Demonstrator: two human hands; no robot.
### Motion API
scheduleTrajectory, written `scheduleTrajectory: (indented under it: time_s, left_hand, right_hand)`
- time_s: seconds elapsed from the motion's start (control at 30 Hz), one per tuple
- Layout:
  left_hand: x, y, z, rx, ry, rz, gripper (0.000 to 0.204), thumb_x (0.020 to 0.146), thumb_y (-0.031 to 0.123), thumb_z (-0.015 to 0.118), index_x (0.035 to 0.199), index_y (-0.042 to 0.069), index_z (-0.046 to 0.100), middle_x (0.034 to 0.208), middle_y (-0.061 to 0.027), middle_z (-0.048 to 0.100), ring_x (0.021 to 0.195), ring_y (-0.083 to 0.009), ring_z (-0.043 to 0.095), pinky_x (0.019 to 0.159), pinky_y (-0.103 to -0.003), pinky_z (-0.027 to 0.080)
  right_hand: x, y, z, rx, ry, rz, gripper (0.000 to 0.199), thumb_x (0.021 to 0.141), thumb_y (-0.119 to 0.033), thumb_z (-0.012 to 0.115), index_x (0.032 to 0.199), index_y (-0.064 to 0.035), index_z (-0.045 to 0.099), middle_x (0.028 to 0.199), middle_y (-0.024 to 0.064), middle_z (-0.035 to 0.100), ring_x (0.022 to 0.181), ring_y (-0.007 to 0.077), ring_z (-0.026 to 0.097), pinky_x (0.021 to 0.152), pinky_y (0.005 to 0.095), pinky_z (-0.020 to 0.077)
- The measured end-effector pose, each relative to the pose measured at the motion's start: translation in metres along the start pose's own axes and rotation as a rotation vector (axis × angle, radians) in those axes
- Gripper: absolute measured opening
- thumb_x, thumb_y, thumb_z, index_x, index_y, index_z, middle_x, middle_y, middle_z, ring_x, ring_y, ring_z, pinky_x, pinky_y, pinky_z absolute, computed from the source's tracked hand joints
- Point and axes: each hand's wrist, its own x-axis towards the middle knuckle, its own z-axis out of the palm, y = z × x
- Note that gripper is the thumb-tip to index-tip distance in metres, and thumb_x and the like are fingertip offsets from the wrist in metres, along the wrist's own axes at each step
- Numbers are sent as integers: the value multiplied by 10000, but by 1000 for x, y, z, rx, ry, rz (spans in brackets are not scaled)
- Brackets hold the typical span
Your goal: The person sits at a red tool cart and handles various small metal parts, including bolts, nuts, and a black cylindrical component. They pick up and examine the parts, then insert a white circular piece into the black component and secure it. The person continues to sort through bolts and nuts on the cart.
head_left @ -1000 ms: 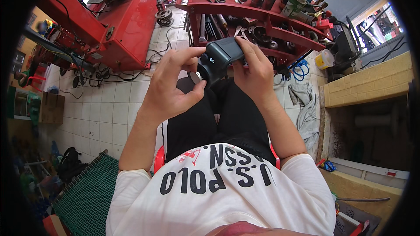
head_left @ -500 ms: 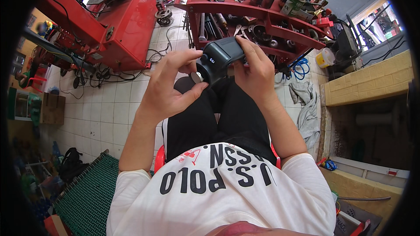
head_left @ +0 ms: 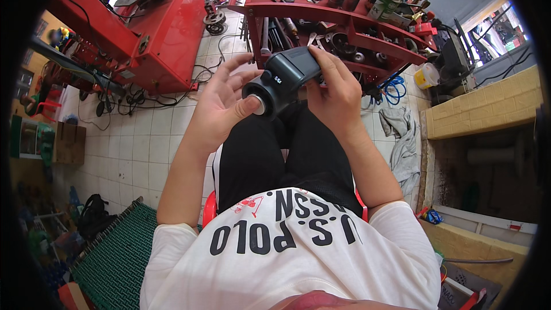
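A dark grey handheld device (head_left: pixel 291 70) is held up above my lap, with a small lit display on its body and a round barrel-like end turned to the left. My right hand (head_left: pixel 338 95) grips its far right part between thumb and fingers. At the barrel end sits a small silvery round piece (head_left: pixel 259 105). The thumb of my left hand (head_left: pixel 221 106) presses against that piece, while its other fingers are spread apart beside the barrel. What kind of device it is, I cannot make out.
Ahead stands a red tool trolley (head_left: pixel 338 17) loaded with sockets, cans and loose tools. To its left is a large red machine (head_left: pixel 172 40), with black cables (head_left: pixel 138 96) on the tiled floor. A grey cloth (head_left: pixel 404 149) lies at the right; a green woven cot (head_left: pixel 123 250) is at lower left.
The fingers of my left hand have opened away from the barrel, and its thumb has moved onto the silvery piece, which now sits at the barrel's end. My right hand keeps its grip.
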Motion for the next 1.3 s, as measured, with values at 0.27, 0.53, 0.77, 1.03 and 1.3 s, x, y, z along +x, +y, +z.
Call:
scheduleTrajectory:
  time_s: [0.27, 0.53, 0.77, 1.03, 1.3]
  left_hand:
    - [8, 0, -2, -69, -95, -52, 1060, 755, 384, 974, 1552, -10, 397, 1357, -189, 580, 1264, -249, 606, 1087, -368, 487]
    - [13, -7, 2, -73, -140, -71, 1112, 747, 442, 960, 1565, -37, 378, 1337, -153, 601, 1228, -216, 633, 1025, -333, 531]
    - [20, -4, -2, -160, -92, -195, 947, 900, 465, 831, 1541, -59, 370, 1326, -158, 619, 1178, -214, 683, 967, -376, 597]
    - [21, -7, -16, -102, -39, -297, 795, 1015, 459, 698, 1541, -24, 349, 1305, -137, 662, 1088, -234, 742, 864, -407, 659]
    - [23, -30, -4, 153, 145, -178, 1105, 898, 591, 788, 1590, -26, 188, 1242, -103, 676, 1118, -191, 700, 876, -408, 636]
  right_hand:
    - [-2, -1, 1, 19, 6, -20, 567, 768, 69, 718, 1326, -9, 660, 1187, 180, 719, 896, 320, 747, 762, 391, 620]
    - [-7, -3, 2, 90, -41, 23, 525, 815, 13, 754, 1327, 1, 639, 1126, 204, 724, 927, 366, 745, 779, 412, 616]
    - [-21, 4, 22, 247, -196, 171, 448, 863, -58, 776, 1286, 16, 648, 1029, 202, 730, 867, 352, 738, 724, 406, 584]
    - [-33, 12, 24, 377, -341, 362, 511, 856, -29, 695, 1353, -6, 578, 1243, 155, 711, 1189, 256, 696, 987, 386, 548]
    - [4, -32, 14, 311, -224, 126, 581, 768, -114, 894, 1287, -80, 636, 1098, 96, 704, 996, 297, 654, 854, 385, 538]
